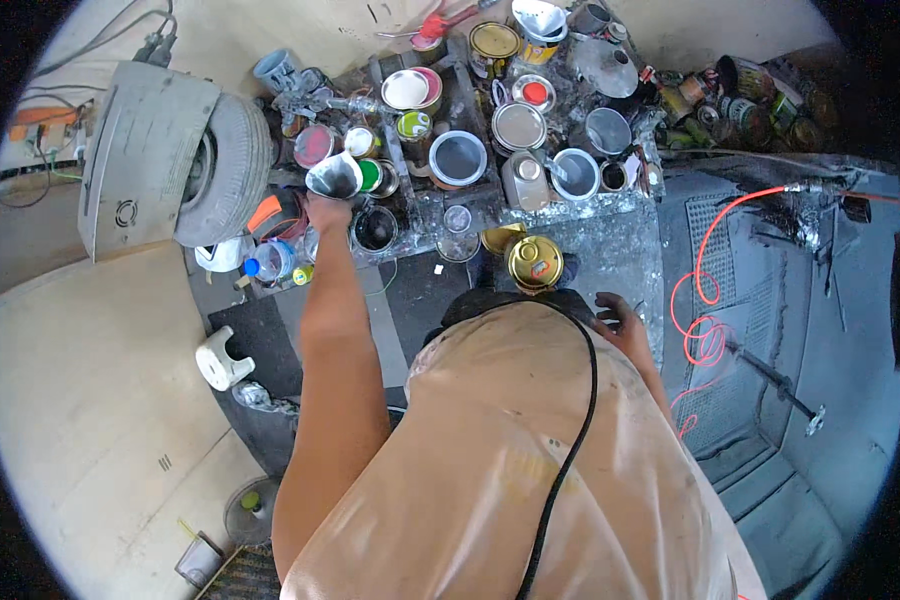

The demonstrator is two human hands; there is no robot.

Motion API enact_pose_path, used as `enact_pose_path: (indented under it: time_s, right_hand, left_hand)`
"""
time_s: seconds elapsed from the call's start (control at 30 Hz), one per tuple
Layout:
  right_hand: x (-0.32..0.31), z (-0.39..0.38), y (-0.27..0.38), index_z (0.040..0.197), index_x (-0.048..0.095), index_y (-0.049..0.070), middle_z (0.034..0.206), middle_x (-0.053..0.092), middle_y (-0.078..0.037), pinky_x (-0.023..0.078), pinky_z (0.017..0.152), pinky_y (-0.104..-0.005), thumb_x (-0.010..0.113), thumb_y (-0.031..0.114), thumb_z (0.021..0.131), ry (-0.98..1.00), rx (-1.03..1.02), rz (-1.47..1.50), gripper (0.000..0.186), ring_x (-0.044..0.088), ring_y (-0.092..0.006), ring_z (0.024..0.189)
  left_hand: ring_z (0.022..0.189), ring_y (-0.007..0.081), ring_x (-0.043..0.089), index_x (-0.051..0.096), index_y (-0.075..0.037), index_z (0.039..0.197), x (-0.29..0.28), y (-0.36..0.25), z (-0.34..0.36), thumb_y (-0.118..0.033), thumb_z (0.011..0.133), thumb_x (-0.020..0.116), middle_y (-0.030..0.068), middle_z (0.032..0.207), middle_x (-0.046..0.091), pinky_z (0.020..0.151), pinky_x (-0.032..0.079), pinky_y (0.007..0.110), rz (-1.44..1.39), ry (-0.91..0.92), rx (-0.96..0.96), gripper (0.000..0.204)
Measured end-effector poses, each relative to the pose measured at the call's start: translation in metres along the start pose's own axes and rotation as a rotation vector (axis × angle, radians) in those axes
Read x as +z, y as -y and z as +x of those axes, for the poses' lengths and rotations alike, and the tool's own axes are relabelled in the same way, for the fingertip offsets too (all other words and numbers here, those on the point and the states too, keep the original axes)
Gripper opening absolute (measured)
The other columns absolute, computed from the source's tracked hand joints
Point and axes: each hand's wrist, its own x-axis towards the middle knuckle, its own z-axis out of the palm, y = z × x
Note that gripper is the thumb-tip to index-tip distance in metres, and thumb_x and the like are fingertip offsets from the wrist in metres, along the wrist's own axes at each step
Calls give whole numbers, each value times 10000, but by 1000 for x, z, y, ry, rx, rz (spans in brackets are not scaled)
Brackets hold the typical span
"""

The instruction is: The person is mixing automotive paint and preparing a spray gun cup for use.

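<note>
My left hand reaches to the crowded workbench, closed on a cup with a dark inside. Beside it are a dark open container, a green-topped can and a pink-topped container. My right hand is low by my right side, fingers apart and slightly bent, holding nothing I can see. A gold lidded can sits near the bench's front edge, close to my body, with another gold can behind it.
A tire and a grey metal casing stand left; a white stool is below them. Cans, pots and a metal jug crowd the bench. An orange coiled hose hangs right. A pile of used cans lies back right.
</note>
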Motion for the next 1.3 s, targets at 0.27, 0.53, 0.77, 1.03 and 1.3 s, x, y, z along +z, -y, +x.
enact_pose_path:
  time_s: [0.27, 0.53, 0.77, 1.03, 1.3]
  right_hand:
    - [-23, -9, 7, 1284, 556, 32, 1176, 641, -108, 521, 802, -306, 702, 39, 847, -41, 114, -71, 460, 642, -191, 934]
    - [-38, -11, -4, 1270, 574, 41, 1152, 651, -99, 526, 767, -307, 686, 43, 856, -128, 97, -108, 429, 648, -195, 902]
    - [-28, -23, -17, 1261, 585, 37, 1135, 657, -90, 526, 766, -303, 674, 49, 861, -111, 92, -107, 410, 652, -195, 900]
    - [-23, -52, -4, 1254, 598, 38, 1120, 664, -108, 526, 773, -321, 688, 88, 851, -176, 116, -135, 416, 653, -214, 898]
    - [-5, -95, -41, 1256, 593, 59, 1159, 667, -93, 524, 797, -344, 699, 139, 853, -254, 288, -3, 425, 667, -233, 938]
  left_hand:
    - [1039, 377, 606, 531, 69, 1166, -49, -24, -31, -182, 715, 729, 237, 1117, 617, 924, 493, 412, 53, -130, 97, 552]
    - [1027, 399, 569, 562, 52, 1124, -68, -54, -61, -19, 714, 648, 240, 1077, 613, 943, 458, 429, -89, -423, 347, 426]
    - [1056, 372, 580, 593, -63, 1224, -24, -207, -115, -43, 694, 691, 170, 1166, 607, 936, 473, 428, -340, -152, 991, 539]
    - [1128, 383, 559, 524, -200, 1360, 20, -312, -80, -95, 696, 745, 147, 1410, 478, 958, 486, 449, 208, 11, 1328, 708]
    - [1242, 395, 464, 461, -269, 1420, 44, -330, -51, -116, 662, 796, 121, 1465, 388, 1017, 453, 495, 170, 456, 1177, 843]
